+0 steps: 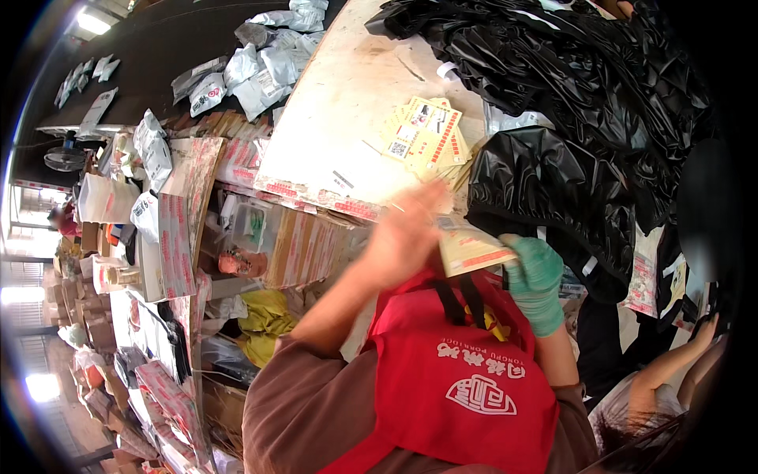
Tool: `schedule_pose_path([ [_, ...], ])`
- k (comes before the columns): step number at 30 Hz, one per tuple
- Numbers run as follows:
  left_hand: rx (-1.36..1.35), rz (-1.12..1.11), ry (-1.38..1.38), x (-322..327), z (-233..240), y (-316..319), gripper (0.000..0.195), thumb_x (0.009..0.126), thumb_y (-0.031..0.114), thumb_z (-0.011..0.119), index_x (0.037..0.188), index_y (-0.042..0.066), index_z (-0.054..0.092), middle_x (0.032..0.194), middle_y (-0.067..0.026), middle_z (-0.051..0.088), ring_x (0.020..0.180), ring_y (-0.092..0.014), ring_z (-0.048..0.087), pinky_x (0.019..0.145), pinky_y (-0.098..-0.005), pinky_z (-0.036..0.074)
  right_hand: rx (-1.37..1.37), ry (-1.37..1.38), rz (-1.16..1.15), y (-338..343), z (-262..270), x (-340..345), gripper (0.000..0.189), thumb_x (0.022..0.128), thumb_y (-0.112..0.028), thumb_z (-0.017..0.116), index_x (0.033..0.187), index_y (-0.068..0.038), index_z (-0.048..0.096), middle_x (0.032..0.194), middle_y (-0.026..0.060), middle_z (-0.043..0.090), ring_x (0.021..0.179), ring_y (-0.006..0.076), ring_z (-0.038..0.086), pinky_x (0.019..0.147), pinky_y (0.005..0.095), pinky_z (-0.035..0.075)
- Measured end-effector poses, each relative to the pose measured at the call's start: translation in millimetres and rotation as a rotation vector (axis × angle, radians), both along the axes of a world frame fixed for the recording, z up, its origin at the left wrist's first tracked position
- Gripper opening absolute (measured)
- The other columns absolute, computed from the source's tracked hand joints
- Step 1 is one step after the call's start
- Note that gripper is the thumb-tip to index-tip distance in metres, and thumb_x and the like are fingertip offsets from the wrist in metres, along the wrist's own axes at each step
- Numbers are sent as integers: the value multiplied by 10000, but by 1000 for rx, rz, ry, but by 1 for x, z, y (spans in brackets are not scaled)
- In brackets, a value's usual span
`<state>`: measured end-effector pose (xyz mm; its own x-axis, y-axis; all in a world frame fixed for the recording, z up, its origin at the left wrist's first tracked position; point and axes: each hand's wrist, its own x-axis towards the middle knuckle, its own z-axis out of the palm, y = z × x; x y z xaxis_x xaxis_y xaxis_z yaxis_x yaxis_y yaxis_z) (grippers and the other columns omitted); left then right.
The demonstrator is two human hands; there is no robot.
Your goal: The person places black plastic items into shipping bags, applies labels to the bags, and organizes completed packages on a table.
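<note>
My right hand (536, 284), in a green glove, grips the edge of a yellow printed card (474, 252) in front of my chest. The card is bent and may be more than one sheet. Bare and blurred by motion, my left hand (408, 231) is close to the card's left end, over the table edge; whether it holds anything is unclear. Just beyond it, a fanned pile of yellow printed cards (429, 133) lies on the pale tabletop (331, 112). Black shiny garments (545, 172) are heaped to the right of the pile.
At the upper left, grey-white mailing bags (260, 77) lie on a dark conveyor belt (160, 41). Cardboard and a clear plastic bin (251, 225) sit below the table's left edge. Another person's arm (669, 355) shows at the lower right.
</note>
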<state>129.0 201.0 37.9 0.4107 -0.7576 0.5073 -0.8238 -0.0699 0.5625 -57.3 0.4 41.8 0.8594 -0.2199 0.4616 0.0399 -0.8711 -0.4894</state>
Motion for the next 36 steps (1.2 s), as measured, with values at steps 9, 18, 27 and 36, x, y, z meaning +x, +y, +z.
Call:
schedule_pose_path([
  [9, 289, 219, -284, 69, -60, 100, 259, 868, 93, 690, 1126, 83, 715, 1237, -81, 704, 1225, -247, 636, 1127, -509, 364, 907, 129, -154, -2, -32, -5, 306, 998, -228, 609, 1117, 42, 690, 782, 66, 691, 684, 77, 558, 628, 277, 471],
  [18, -153, -16, 1286, -47, -37, -19, 183, 931, -51, 644, 1106, -26, 689, 1376, -194, 592, 1189, -173, 591, 992, -307, 467, 1001, 159, -15, 11, -34, -32, 239, 967, -174, 624, 1058, 36, 692, 845, 185, 665, 719, 244, 623, 703, 335, 505],
  [27, -95, -595, -341, -97, -12, -84, 427, 750, 76, 646, 1175, 62, 690, 1106, -59, 714, 937, -204, 690, 724, -323, 544, 2158, -104, -186, 10, -20, -106, 415, 988, -286, 637, 1281, 7, 609, 1128, 79, 692, 1045, 160, 650, 891, 315, 538],
  [36, 9, -438, -302, -83, 24, -193, 445, 725, 110, 755, 1157, 30, 682, 1211, -150, 647, 1127, -341, 620, 981, -442, 478, 1199, -34, -549, -36, -27, -116, 235, 946, -181, 624, 1091, -4, 678, 759, 48, 664, 568, 95, 586, 504, 270, 480],
])
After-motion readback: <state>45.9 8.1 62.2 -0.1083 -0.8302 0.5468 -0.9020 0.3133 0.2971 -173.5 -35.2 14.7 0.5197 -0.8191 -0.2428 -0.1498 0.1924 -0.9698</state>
